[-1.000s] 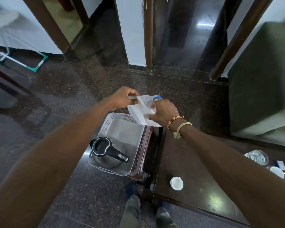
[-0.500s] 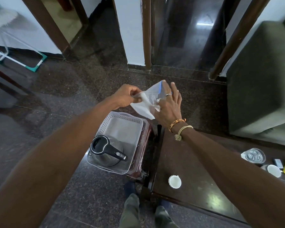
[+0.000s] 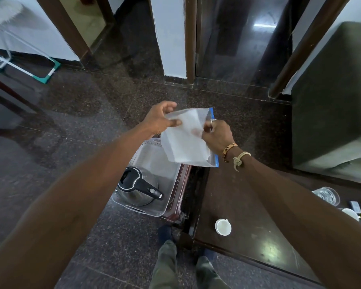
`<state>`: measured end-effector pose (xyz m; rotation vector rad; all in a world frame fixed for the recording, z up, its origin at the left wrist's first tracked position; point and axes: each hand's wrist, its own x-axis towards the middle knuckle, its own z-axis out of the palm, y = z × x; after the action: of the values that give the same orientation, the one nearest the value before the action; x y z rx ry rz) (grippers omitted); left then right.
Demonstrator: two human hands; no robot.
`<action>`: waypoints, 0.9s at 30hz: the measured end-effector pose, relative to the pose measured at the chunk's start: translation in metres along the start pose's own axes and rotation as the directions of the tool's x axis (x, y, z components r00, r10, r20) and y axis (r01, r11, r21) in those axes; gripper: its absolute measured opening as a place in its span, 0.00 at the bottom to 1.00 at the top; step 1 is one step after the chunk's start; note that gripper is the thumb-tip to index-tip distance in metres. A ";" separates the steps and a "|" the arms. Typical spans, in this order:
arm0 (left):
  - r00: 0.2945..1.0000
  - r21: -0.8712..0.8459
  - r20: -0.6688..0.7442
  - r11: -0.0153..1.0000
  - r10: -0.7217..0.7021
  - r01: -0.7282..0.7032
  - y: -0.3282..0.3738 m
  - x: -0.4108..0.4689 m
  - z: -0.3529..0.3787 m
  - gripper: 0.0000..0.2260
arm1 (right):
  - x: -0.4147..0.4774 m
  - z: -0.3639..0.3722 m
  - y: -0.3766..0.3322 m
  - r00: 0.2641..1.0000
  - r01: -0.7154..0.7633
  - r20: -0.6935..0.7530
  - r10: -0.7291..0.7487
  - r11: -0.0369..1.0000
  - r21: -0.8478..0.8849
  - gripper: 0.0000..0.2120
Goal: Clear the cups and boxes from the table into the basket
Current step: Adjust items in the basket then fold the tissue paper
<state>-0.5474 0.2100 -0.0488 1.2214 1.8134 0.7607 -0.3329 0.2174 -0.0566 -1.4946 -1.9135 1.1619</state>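
Both hands up over the far end of the basket (image 3: 143, 146), clamped on one clear zip bag (image 3: 188, 140) with white paper inside. Left hand (image 3: 159, 119) pinches the bag's left edge, right hand (image 3: 218, 135) grips its blue-zip side, probably to square it up before dropping it in. Basket sits on the floor just beside the bench (image 3: 244, 207), so drops are short. Kettle (image 3: 139, 187) already lies at the basket's near end. White cup (image 3: 223, 226) is on the bench, right of the basket, not yet cleared; more clutter sits farther right.
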 end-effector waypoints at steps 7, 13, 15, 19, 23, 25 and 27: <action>0.909 -0.311 0.152 0.854 -0.388 0.417 -0.030 -0.002 -0.016 0.37 | 0.012 -0.010 -0.006 0.981 -0.191 0.110 0.157 0.849 0.493 0.12; 0.943 -0.614 0.183 0.717 -0.277 0.329 -0.034 -0.005 -0.016 0.17 | 0.015 -0.011 -0.001 0.969 -0.240 0.186 0.160 0.781 0.576 0.16; 0.951 -0.664 0.198 0.682 -0.236 0.307 -0.033 -0.004 -0.018 0.16 | 0.016 -0.010 0.001 0.974 -0.219 0.162 0.157 0.836 0.503 0.18; 0.957 -0.675 0.207 0.679 -0.202 0.289 -0.035 -0.004 -0.023 0.17 | 0.017 -0.008 0.005 0.985 -0.171 0.104 0.141 0.906 0.386 0.14; 0.968 -0.704 0.186 0.665 -0.166 0.249 -0.038 -0.003 -0.026 0.10 | 0.021 -0.010 0.011 0.978 -0.169 -0.056 0.199 0.925 0.342 0.12; 0.968 -0.704 0.204 0.666 -0.146 0.249 -0.039 -0.002 -0.027 0.11 | 0.022 -0.012 0.012 0.970 -0.144 -0.141 0.198 0.935 0.324 0.11; 0.964 -0.682 0.225 0.683 -0.144 0.261 -0.039 -0.001 -0.027 0.16 | 0.022 -0.013 0.012 0.965 -0.148 -0.156 0.211 0.929 0.339 0.12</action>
<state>-0.5884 0.1945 -0.0666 0.5280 1.2851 1.0674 -0.3231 0.2433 -0.0624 -1.5557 -1.4018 1.2900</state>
